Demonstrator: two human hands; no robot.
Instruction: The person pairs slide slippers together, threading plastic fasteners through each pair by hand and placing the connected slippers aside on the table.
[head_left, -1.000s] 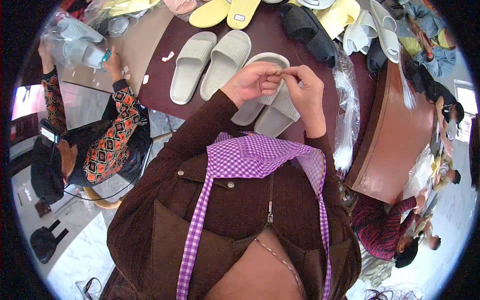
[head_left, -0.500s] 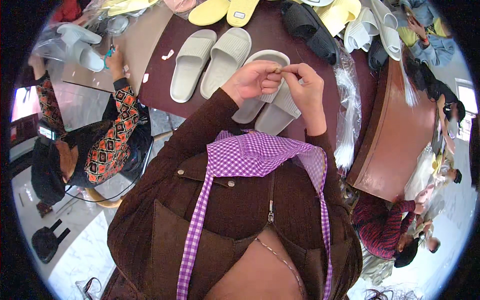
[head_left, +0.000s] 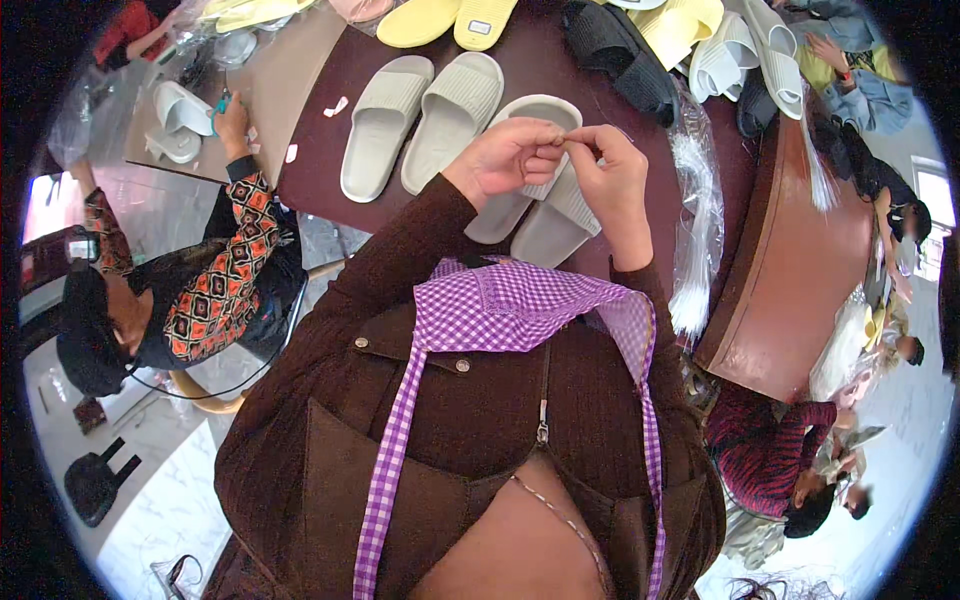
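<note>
Two hands meet in the head view above the dark-red table (head_left: 325, 165) — left hand (head_left: 512, 158) and right hand (head_left: 610, 172) both closed at thumb and forefinger, tips together, anything pinched between them too small to tell. Beneath lies one grey slipper pair (head_left: 548, 238) at the near edge, with another grey pair (head_left: 450, 120) toward the left edge and bundled white strands (head_left: 692, 225) near the right. The fingertip work seems midway — no strand shows on either pair.
</note>
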